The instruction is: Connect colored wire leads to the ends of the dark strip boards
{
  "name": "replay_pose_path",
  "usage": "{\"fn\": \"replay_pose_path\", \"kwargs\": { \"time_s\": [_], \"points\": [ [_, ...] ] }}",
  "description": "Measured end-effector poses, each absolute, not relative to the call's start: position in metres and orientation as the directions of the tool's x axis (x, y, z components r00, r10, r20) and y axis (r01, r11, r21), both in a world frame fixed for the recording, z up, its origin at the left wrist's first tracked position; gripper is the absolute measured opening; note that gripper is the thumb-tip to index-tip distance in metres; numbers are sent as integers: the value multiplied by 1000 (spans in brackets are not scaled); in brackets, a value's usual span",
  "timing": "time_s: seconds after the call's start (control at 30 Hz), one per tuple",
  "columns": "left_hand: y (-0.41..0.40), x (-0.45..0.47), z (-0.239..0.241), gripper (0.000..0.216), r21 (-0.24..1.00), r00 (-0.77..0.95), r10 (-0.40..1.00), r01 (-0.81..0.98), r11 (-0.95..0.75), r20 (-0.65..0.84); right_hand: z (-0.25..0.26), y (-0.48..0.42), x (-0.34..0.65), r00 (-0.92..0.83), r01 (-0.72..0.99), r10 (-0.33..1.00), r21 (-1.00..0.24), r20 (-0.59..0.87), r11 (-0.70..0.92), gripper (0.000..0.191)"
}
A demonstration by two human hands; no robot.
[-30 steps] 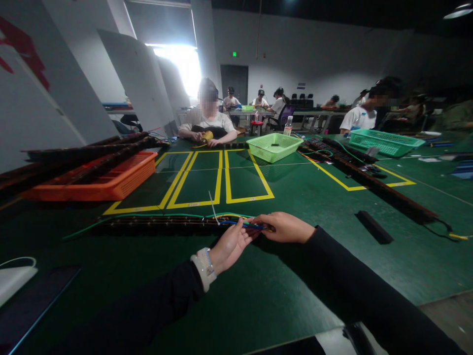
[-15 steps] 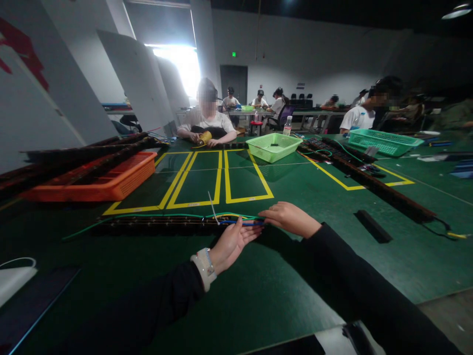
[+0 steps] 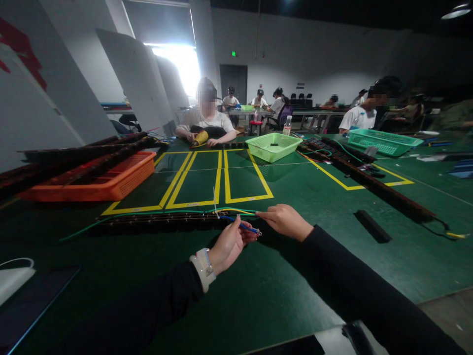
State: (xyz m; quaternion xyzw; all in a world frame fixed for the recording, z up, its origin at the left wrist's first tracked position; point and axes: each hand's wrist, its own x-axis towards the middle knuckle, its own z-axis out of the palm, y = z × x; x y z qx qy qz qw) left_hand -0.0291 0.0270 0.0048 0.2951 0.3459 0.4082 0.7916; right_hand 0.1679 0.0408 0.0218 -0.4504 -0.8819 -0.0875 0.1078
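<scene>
- Pale green basket (image 3: pixel 283 153), on the bench (image 3: pixel 417 251)
- Bottle (image 3: pixel 287 127), just behind that basket
- Orange basket (image 3: pixel 133 177), well left of that basket
- Teal basket (image 3: pixel 391 147), right of that basket

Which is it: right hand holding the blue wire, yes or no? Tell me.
No, the blue wire lies in the left hand, while the right hand is at the green wire.

Dk strip (image 3: pixel 158 222), long & narrow, lies crosswise, mostly L of L hand (image 3: pixel 227 246), R end by its fingers. Grn wire (image 3: pixel 148 213) runs along strip's far edge, R end at R hand (image 3: pixel 286 222) fingertips, L end trailing past strip. Yel wire (image 3: pixel 234 210) curves beside grn, just beyond L hand. Blu wire (image 3: pixel 248 227), tip exposed, sits btwn L hand's thumb & fingers. Wht zip tie (image 3: pixel 215 202) sticks up, L of L hand.
</scene>
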Motion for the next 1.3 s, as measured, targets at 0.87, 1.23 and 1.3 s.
{"fn": "replay_pose_path", "kwargs": {
  "time_s": [0.87, 1.23, 1.3],
  "points": [
    [31, -29, -3, 32, 695, 521, 821, -501, 516, -234, 20, 28, 149, -703, 648, 552, 82, 449, 758, 29],
    [26, -32, 2, 39, 838, 606, 770, -303, 454, -198, 14, 37, 148, -675, 709, 681, -7, 284, 706, 23],
    [25, -32, 2, 40, 851, 614, 765, -283, 443, -194, 12, 39, 148, -688, 705, 681, 11, 250, 709, 21]
  ]
}}
